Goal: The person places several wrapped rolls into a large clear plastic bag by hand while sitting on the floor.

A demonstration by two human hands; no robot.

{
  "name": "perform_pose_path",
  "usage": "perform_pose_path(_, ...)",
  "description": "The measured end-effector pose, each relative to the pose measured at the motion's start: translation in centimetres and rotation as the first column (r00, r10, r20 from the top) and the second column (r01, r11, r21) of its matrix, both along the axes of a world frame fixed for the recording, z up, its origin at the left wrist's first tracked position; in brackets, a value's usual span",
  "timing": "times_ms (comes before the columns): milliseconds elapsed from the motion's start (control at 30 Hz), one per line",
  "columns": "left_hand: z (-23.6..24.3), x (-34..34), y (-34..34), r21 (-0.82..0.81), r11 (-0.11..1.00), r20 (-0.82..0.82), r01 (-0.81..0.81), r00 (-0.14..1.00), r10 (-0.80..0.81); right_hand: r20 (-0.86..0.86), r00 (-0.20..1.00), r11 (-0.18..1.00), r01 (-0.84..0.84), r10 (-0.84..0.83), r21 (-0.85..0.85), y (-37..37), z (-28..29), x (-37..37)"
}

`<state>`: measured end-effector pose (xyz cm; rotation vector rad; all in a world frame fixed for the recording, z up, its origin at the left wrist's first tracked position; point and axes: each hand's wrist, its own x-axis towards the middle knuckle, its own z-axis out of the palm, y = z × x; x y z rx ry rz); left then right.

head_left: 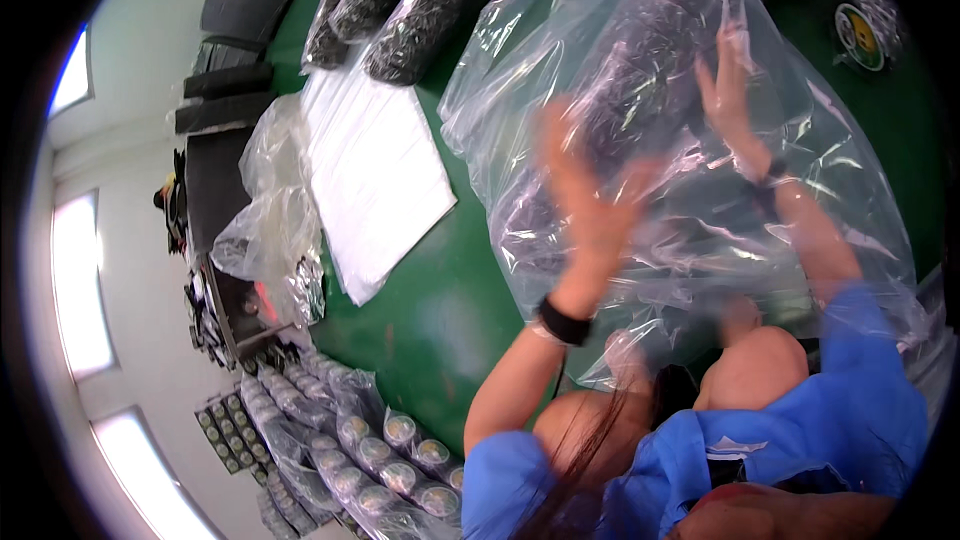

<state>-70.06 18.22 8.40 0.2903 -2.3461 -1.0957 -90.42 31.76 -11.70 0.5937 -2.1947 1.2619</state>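
A large clear plastic bag (840, 150) spreads in front of me and covers much of the floor there. A long dark roll in shiny clear wrap (650, 50) shows through its film. My right hand (732, 95) is beside the roll, fingers stretched out, and film lies over the hand and forearm. My left hand (592, 195), with a black band at the wrist, is over the near part of the bag. Motion blurs it, but its fingers are spread and nothing shows in them. Whether it touches the film I cannot tell.
Several wrapped dark rolls (440, 15) lie at the far left on the green floor (420, 310). Near them are a flat white sheet stack (375, 165) and crumpled clear plastic (270, 200). Rows of wrapped rolls (375, 455) stand at lower left. Another labelled roll (858, 38) is at far right.
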Motion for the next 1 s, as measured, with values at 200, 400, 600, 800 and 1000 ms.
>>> perform_pose_path(200, -15.5, 22.3, -13.7, 0.095, 0.863, 0.614, -0.496, 0.712, 0.341, 0.288, 0.585, 0.502, -0.806, 0.758, 0.314, -3.8, -0.3, 23.2)
perform_pose_path(400, -15.0, 24.1, -6.5, 0.083, 0.993, 0.677, -0.082, 0.736, 0.005, 0.064, 0.700, 0.603, -0.654, 0.711, 0.456, -7.2, -5.6, 27.6)
perform_pose_path(600, -9.1, 21.5, -3.0, 0.647, 0.761, 0.610, 0.047, 0.566, -0.554, 0.031, 0.812, 0.758, -0.557, 0.583, 0.339, -8.6, -0.2, 26.3)
perform_pose_path(800, -5.3, 21.0, 0.8, 0.696, 0.637, 0.525, 0.331, 0.370, -0.767, 0.023, 0.910, 0.908, -0.410, 0.414, -0.086, -16.0, 9.1, 23.1)
perform_pose_path(1000, -8.1, 24.5, 3.3, 0.868, 0.390, 0.319, 0.306, 0.257, -0.912, -0.001, 0.940, 0.914, -0.331, 0.340, -0.236, -29.6, 16.6, 22.0)
